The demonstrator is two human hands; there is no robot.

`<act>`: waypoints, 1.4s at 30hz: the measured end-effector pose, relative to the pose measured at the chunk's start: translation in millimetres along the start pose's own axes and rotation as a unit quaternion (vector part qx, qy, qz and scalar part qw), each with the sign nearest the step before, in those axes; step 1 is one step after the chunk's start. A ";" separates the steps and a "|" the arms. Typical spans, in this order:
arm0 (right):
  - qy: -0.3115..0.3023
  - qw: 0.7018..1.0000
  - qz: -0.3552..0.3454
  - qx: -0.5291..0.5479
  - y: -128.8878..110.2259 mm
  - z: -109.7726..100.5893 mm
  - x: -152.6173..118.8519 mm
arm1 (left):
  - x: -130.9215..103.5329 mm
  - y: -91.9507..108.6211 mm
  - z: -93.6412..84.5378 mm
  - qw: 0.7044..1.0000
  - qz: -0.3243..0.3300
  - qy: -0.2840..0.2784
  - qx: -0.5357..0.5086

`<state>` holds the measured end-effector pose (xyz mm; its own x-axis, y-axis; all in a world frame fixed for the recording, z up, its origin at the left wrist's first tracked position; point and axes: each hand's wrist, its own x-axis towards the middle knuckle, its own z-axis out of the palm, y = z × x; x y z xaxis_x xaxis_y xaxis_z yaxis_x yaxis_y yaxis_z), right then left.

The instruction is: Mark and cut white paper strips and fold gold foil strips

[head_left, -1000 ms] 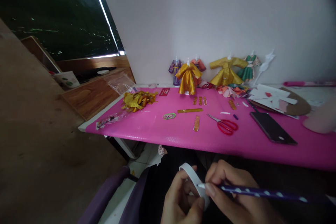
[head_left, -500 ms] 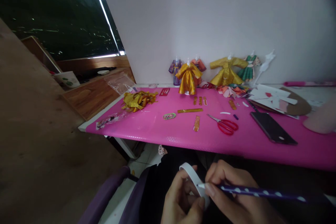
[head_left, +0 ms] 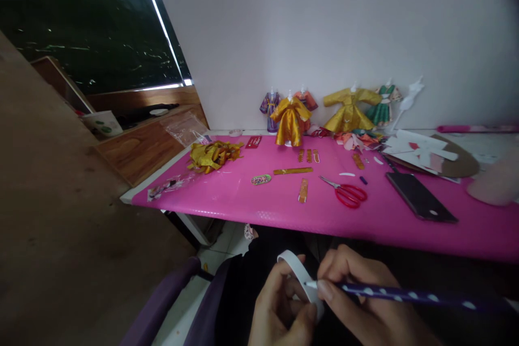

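Note:
Above my lap, my left hand (head_left: 279, 308) is closed around a curved white strip (head_left: 298, 269), bent into a loop. Its thumb presses on the strip's lower end. My right hand (head_left: 360, 297) grips a dark purple pen (head_left: 405, 294) with pale spots, held nearly level. The white tip of the pen touches the strip's outer face, or lies very close to it. Any mark on the strip is too small to make out. Both hands are just below the near edge of the pink table (head_left: 243, 211).
Red-handled scissors (head_left: 348, 194), a black phone-like slab (head_left: 421, 197) and gold strips (head_left: 292, 171) lie on the table. A heap of gold fabric scraps (head_left: 213, 155) is at left. Miniature robes (head_left: 290, 121) stand along the wall. A purple chair armrest (head_left: 166, 297) is at lower left.
The pen has tilted very slightly, its back end a little lower. Both hands keep nearly the same place and hold; the view has shifted slightly.

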<state>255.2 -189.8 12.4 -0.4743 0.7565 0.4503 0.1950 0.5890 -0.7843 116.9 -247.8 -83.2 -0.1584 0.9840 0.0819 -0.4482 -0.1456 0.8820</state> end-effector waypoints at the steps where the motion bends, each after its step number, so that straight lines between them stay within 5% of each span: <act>1: 0.000 1.000 0.002 -0.001 -0.5 0.1 -0.7 | 0.0 0.5 -0.2 1.000 0.000 0.002 0.001; 42: -0.021 0.999 0.031 -0.001 2.7 1.0 -2.9 | -1.1 -0.1 0.4 1.000 -0.010 0.008 0.008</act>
<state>256.2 -190.7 8.5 -0.4963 0.7795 0.3821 0.2272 0.5414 -0.8095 117.5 -248.8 -83.1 -0.1647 0.9847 0.0573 -0.4368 -0.1248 0.8909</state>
